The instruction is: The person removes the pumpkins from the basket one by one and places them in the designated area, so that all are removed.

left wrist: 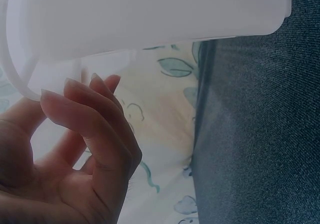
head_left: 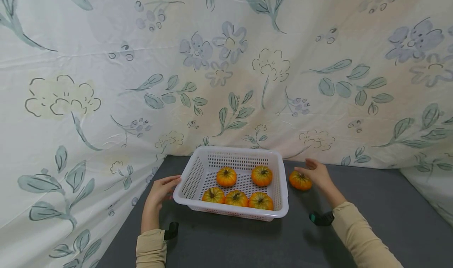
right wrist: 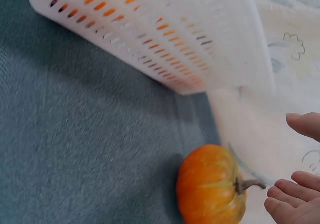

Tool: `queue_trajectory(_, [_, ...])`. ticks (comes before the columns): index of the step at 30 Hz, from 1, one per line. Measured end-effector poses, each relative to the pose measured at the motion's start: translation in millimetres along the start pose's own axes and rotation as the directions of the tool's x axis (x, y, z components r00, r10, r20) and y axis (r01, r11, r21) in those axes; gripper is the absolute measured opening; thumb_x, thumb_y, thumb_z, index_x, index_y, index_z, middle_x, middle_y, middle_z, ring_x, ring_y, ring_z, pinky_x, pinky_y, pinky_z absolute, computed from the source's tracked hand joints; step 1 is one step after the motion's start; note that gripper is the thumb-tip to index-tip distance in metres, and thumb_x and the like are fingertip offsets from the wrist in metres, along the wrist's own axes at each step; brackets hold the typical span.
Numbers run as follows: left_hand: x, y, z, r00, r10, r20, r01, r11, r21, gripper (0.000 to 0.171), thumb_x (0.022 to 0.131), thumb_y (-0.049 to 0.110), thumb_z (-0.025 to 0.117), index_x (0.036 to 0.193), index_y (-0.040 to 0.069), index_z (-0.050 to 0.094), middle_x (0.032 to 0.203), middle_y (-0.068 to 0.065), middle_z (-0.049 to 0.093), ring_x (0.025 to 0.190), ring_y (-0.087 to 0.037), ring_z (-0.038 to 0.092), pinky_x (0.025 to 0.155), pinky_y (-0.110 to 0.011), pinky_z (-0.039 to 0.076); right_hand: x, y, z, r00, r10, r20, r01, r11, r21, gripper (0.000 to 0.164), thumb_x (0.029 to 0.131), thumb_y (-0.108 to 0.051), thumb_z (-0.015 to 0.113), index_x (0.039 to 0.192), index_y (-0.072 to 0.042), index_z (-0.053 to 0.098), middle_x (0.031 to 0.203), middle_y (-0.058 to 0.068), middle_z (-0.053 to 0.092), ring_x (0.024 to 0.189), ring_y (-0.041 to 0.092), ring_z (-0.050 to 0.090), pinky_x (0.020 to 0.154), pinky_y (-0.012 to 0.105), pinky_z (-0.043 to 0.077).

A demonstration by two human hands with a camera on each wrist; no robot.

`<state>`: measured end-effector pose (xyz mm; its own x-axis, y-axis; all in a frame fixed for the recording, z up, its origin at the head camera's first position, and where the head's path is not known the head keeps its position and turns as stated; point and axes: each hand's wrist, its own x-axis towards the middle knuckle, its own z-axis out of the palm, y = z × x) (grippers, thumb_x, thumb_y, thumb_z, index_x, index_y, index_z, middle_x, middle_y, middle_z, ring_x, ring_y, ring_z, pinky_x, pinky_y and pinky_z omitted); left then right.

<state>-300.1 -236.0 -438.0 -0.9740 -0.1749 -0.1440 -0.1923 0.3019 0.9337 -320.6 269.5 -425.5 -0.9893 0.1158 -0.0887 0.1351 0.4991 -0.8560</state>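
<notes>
In the head view, a white plastic basket (head_left: pixel 283 189) with slotted walls stands on the dark table and holds several small orange pumpkins (head_left: pixel 226 176). My left hand (head_left: pixel 161 191) grips its left rim; the left wrist view shows the basket edge (left wrist: pixel 22 92) between thumb and curled fingers (left wrist: pixel 95 119). A single pumpkin (head_left: pixel 300 180) sits on the table just right of the basket. Over it hovers my right hand (head_left: pixel 318 177). In the right wrist view, the fingers (right wrist: pixel 295 194) and thumb are spread apart beside the stem of this pumpkin (right wrist: pixel 207 186), holding nothing.
A dark grey table (head_left: pixel 226 240) lies under everything. Behind it and along the left side hangs a pale floral cloth (head_left: pixel 226 83). Dark bands with small devices are on both wrists, the right one (head_left: pixel 321 219) close to the table surface.
</notes>
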Motion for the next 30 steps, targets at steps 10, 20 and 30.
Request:
queue_trajectory(10, [-0.2, 0.7, 0.4, 1.0, 0.008, 0.006, -0.008, 1.0, -0.006, 0.049, 0.091, 0.034, 0.068, 0.13, 0.005, 0.062, 0.116, -0.013, 0.069, 0.082, -0.011, 0.069, 0.067, -0.029, 0.053, -2, -26, 3, 0.999, -0.034, 0.019, 0.033, 0.999, 0.031, 0.092, 0.092, -0.044, 0.064, 0.154, 0.002, 0.014, 0.159, 0.026, 0.02, 0.147, 0.044, 0.022, 0.115, 0.056, 0.026])
queue_trajectory(20, [-0.2, 0.8, -0.5, 1.0, -0.004, 0.002, 0.004, 1.0, -0.014, 0.05, 0.091, 0.035, 0.069, 0.131, 0.005, 0.062, 0.112, -0.008, 0.07, 0.078, -0.009, 0.068, 0.067, -0.029, 0.052, 7, -45, 15, 0.998, -0.07, 0.004, 0.07, 0.994, 0.081, 0.094, 0.086, -0.056, 0.066, 0.154, -0.006, 0.023, 0.159, 0.021, 0.026, 0.146, 0.04, 0.027, 0.112, 0.061, 0.028])
queue_trajectory(30, [-2.1, 1.7, -1.8, 1.0, 0.002, 0.005, -0.002, 1.0, -0.012, 0.05, 0.091, 0.035, 0.069, 0.131, 0.005, 0.062, 0.111, -0.007, 0.071, 0.078, -0.009, 0.067, 0.067, -0.029, 0.052, -5, -76, 31, 0.997, -0.062, 0.044, 0.056, 0.99, 0.131, 0.083, 0.093, -0.039, 0.064, 0.155, -0.004, 0.02, 0.16, 0.02, 0.025, 0.147, 0.038, 0.026, 0.116, 0.056, 0.024])
